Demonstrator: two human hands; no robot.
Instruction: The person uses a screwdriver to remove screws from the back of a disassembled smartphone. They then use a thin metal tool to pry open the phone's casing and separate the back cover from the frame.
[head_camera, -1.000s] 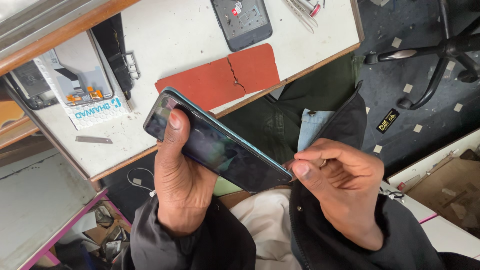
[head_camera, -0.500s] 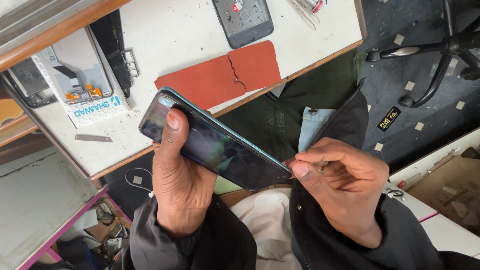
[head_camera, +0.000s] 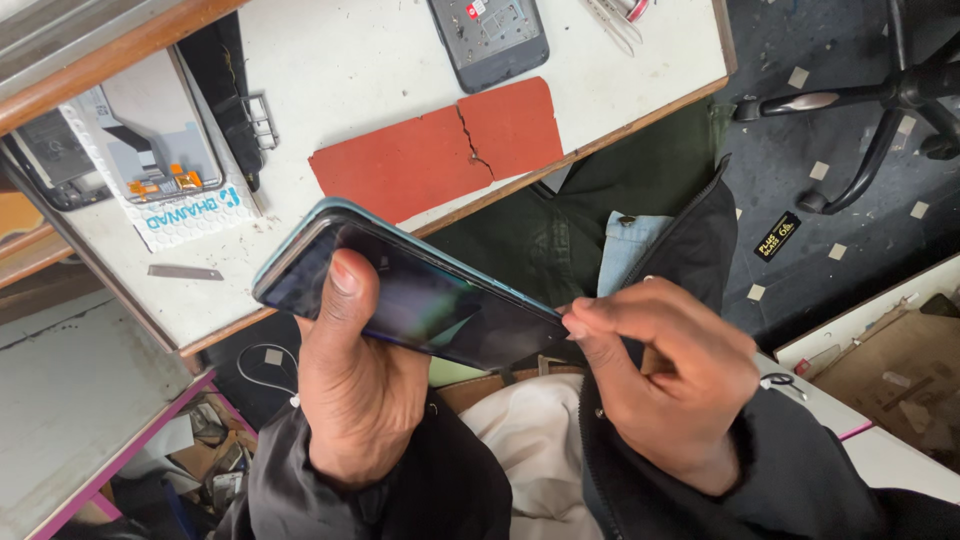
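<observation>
Dark glass faced the head camera: a teal-edged smartphone (head_camera: 410, 295) lay tilted across the left hand (head_camera: 355, 390), whose thumb pressed on the screen while the fingers closed around it from behind. The right hand (head_camera: 665, 375) had its fingertips (head_camera: 578, 325) pinched together at the phone's lower end. Beyond both hands, on the white workbench (head_camera: 370, 60), lay a cracked red mat (head_camera: 440, 145) and a dismantled phone body (head_camera: 490, 40).

Single head view, looking steeply down, close over lap
</observation>
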